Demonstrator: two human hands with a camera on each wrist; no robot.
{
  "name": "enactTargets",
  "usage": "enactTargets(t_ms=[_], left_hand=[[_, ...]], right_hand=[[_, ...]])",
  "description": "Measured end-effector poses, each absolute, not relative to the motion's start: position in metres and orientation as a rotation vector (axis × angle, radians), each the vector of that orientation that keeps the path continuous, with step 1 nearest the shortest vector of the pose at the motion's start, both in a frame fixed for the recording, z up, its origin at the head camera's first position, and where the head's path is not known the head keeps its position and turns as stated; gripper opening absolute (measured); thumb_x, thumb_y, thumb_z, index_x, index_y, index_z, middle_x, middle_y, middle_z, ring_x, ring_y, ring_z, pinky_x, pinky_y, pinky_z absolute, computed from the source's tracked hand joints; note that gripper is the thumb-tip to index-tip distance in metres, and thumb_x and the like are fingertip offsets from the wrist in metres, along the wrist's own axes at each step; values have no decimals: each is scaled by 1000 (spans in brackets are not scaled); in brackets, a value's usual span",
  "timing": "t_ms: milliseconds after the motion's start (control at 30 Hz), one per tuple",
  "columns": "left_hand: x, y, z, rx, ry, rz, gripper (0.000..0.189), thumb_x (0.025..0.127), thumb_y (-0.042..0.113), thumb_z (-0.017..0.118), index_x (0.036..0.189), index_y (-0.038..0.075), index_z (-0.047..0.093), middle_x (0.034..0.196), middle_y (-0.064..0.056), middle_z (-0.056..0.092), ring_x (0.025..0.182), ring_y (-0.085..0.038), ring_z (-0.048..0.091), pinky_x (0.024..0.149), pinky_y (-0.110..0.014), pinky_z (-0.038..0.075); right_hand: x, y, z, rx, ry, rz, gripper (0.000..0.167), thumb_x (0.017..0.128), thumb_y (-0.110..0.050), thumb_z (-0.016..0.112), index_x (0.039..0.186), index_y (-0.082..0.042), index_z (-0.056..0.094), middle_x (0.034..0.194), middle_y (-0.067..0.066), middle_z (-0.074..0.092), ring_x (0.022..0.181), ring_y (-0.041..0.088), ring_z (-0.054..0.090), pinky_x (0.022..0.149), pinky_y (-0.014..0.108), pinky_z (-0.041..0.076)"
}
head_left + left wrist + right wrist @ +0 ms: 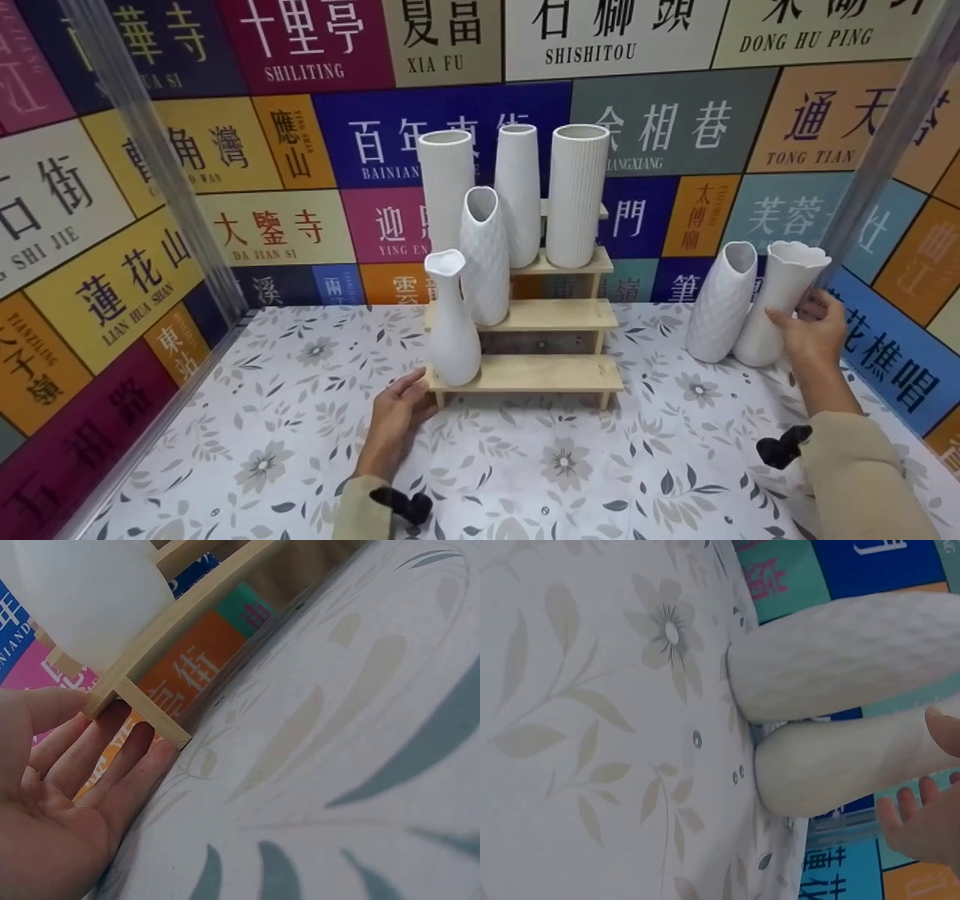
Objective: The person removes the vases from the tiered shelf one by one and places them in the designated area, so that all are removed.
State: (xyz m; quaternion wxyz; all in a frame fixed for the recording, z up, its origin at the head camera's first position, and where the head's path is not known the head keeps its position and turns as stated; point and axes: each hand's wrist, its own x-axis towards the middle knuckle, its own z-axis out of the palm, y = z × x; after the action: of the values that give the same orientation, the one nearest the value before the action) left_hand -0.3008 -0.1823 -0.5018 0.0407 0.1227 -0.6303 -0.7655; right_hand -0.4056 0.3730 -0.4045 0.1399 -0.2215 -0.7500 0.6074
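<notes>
A stepped wooden display stand carries several white vases. My left hand holds its lower left corner, thumb at the shelf end and fingers about the leg. Just above it, a slim-necked vase stands on the lowest step. My right hand is around a white vase with a scalloped rim, at the right of the table. In the right wrist view, the thumb overlaps the vase's side, while the other fingers are spread below it. Left of this vase stands a textured vase with a slanted mouth.
Higher on the stand are a textured slant-mouthed vase, a ribbed cylindrical vase, a tall tapered vase and another cylindrical vase. A flower-patterned cloth covers the table. Behind rises a colourful lettered wall.
</notes>
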Motion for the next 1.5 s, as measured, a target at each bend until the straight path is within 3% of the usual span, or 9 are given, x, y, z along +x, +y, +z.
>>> enactTargets(t_ms=[133,200,433,567,833,1133,1367,1500], left_hand=[[-300,-183,-501,384,-1952,-2317,45,103,19,55,146,8,51,147,-24,53,128,-35,60,98,-38,58],[-299,-182,-501,369,-1955,-2307,45,103,19,55,145,6,51,145,-24,54,125,-33,63,96,-37,59],[-300,-180,-502,370,-1956,-2296,45,102,19,56,145,4,51,142,-25,57,124,-32,64,94,-36,60],[-302,-180,-501,399,-1946,-2320,45,102,18,56,145,5,51,143,-24,56,126,-33,62,95,-37,59],[-301,-180,-500,387,-1929,-2336,45,102,18,56,145,6,51,144,-24,55,127,-34,62,97,-38,59],[-300,-181,-501,404,-1976,-2297,44,103,21,56,145,9,52,146,-21,55,126,-31,62,96,-36,59],[-297,-181,-501,337,-1930,-2314,46,102,19,57,144,1,51,135,-26,62,110,-25,69,90,-33,61],[-297,-180,-499,357,-1922,-2329,46,102,19,57,144,2,51,137,-25,60,113,-26,69,93,-35,60]], right_hand=[[-393,355,-390,-708,-1919,1913,81,88,-26,77,154,-34,31,142,-16,43,146,12,35,126,33,27],[-383,344,-385,-701,-1829,1972,79,86,-25,80,151,-35,37,137,-18,44,143,9,39,127,33,26],[-350,301,-370,-564,-1724,2079,71,85,-24,81,147,-30,46,145,-11,49,134,11,49,123,30,33],[-334,275,-363,-425,-1756,2143,70,86,-27,80,148,-27,46,149,-7,48,137,14,48,118,28,38],[-304,222,-359,-3,-1951,2227,74,90,-33,75,152,-17,39,139,-6,51,139,18,46,101,20,51],[-290,164,-358,371,-2016,2276,54,96,-12,67,145,-9,44,138,2,54,128,14,58,104,26,53],[-291,122,-373,599,-2098,2251,61,91,-6,71,146,-6,46,144,8,56,139,31,49,104,27,53],[-297,101,-382,701,-2162,2165,61,89,-7,74,145,-9,49,147,8,54,141,30,47,114,37,46]])
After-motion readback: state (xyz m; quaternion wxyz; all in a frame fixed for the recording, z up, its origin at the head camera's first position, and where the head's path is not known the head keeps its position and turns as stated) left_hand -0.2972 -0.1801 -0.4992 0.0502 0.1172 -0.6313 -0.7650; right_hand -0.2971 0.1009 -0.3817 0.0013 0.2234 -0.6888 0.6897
